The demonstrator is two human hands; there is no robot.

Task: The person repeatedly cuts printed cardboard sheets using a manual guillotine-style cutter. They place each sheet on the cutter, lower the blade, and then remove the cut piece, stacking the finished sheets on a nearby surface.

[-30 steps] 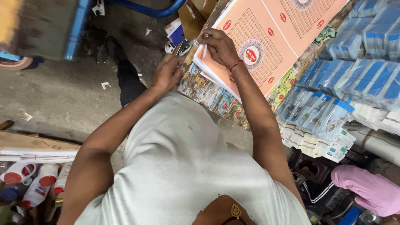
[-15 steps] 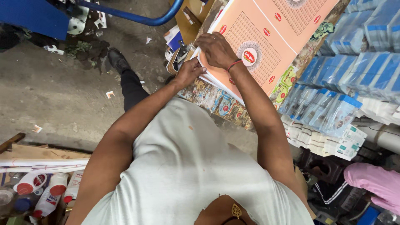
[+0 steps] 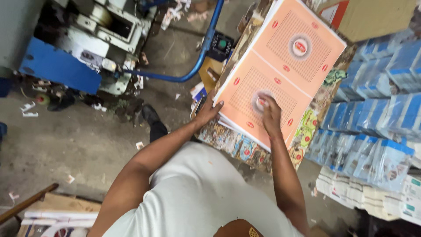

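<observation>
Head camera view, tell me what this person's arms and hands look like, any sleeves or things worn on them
Both arms are bare from the shoulder area down; a pale, whitish T-shirt covers the torso. The left hand and right hand wear no gloves. No ring or watch can be made out. The right wrist is too blurred to tell whether it carries a band.

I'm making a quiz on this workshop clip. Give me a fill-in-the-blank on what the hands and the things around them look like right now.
1. The right hand lies flat on top of the ____ sheets.
2. The left hand is at the stack's ____ edge.
3. To the person's right lie packs wrapped in ____ plastic.
4. A curved ____ pipe runs from the machine past the stack.

Missing words: orange; left; blue; blue
</observation>
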